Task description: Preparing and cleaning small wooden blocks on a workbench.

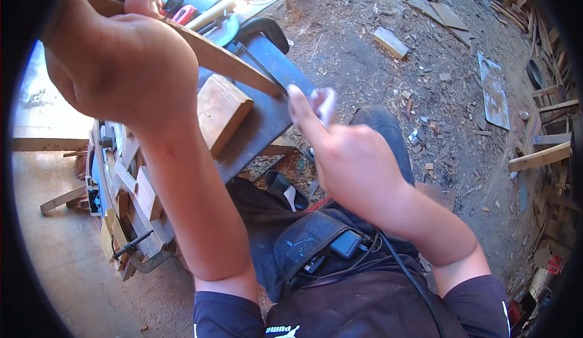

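My left hand (124, 64) is raised at the upper left, its fingers partly hidden behind the wrist and wrapped round a long tapered piece of wood (225, 61). This piece slants down to the right, its narrow end over the dark blue bench surface (258, 113). Close to that narrow end is my right hand (349, 146), with the index finger stretched toward it. Its fingertips are smeared by motion, so whether they touch the wood or hold something pale cannot be made out. A thick wooden block (221, 110) lies on the bench below the tapered piece.
Behind the wood are a dark clamp-like part (264, 32) and a red item (183, 15). Wood offcuts and a clamp (146, 259) are at the lower left. Chips, a board (390, 42) and a flat sheet (493, 91) lie on the ground; scrap wood is piled at right.
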A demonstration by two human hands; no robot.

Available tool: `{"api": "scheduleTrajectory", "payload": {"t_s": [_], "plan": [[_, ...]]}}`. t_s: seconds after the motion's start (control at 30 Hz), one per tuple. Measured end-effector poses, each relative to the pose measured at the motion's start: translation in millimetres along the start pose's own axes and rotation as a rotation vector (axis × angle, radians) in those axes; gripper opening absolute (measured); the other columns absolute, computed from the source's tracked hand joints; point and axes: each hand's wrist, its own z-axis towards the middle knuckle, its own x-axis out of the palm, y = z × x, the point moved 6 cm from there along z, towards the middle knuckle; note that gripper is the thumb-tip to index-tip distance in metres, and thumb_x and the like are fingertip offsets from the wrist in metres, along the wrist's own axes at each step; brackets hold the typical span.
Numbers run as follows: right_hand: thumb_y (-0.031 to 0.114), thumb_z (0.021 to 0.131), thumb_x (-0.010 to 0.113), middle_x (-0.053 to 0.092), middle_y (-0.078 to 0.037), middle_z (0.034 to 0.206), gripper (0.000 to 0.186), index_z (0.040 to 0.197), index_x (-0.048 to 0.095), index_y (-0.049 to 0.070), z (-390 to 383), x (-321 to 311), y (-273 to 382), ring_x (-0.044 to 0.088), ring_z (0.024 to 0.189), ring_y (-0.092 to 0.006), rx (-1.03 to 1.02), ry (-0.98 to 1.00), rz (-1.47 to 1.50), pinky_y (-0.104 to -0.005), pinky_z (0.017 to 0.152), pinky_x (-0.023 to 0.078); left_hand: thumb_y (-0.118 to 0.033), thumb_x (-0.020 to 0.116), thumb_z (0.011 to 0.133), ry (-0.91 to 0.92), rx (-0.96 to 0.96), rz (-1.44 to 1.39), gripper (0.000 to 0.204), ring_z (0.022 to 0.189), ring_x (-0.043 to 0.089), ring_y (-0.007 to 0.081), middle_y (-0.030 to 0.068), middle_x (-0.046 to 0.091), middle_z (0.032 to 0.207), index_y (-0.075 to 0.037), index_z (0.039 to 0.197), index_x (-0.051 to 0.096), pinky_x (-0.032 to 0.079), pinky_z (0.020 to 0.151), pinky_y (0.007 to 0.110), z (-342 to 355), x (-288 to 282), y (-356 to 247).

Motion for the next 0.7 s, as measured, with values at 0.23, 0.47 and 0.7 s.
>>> {"api": "scheduleTrajectory", "payload": {"t_s": [0.23, 0.47, 0.7], "plan": [[0.002, 0.079, 0.06, 0.07, -0.026, 0.09, 0.076, 0.151, 0.038, -0.007, -21.4, -4.5, -7.1, 0.07, 0.058, -0.0313, -0.037, -0.026, 0.104, -0.0403, 0.054, 0.057, -0.067, 0.021, 0.106, -0.103, -0.092, -0.165, 0.076, 0.06, 0.042, 0.015, 0.0057, 0.046, 0.066, 0.004, 0.106, 0.051, 0.042, 0.067, 0.032, 7.2, 10.3, 25.8], [0.001, 0.08, 0.06, 0.065, -0.024, 0.076, 0.078, 0.154, 0.036, -0.004, -13.7, 1.2, 0.1, 0.069, 0.059, -0.0336, -0.018, 0.056, 0.045, -0.0432, 0.055, 0.055, -0.056, 0.042, 0.108, -0.251, -0.141, -0.156, 0.062, 0.048, 0.029, 0.0055, -0.0098, 0.031, 0.058, 0.0, 0.103, 0.069, 0.025, 0.046, 0.023, 9.3, 23.9, 24.6], [-0.001, 0.079, 0.06, 0.067, -0.032, 0.102, 0.078, 0.153, 0.037, -0.004, -5.4, -2.7, -0.3, 0.07, 0.063, -0.0372, -0.003, 0.107, 0.04, -0.044, 0.06, 0.058, -0.058, 0.04, 0.108, -0.276, -0.165, -0.145, 0.069, 0.047, 0.029, 0.0053, -0.0089, 0.033, 0.058, 0.007, 0.11, 0.065, 0.023, 0.044, 0.024, 6.7, 27.5, 27.7]]}}
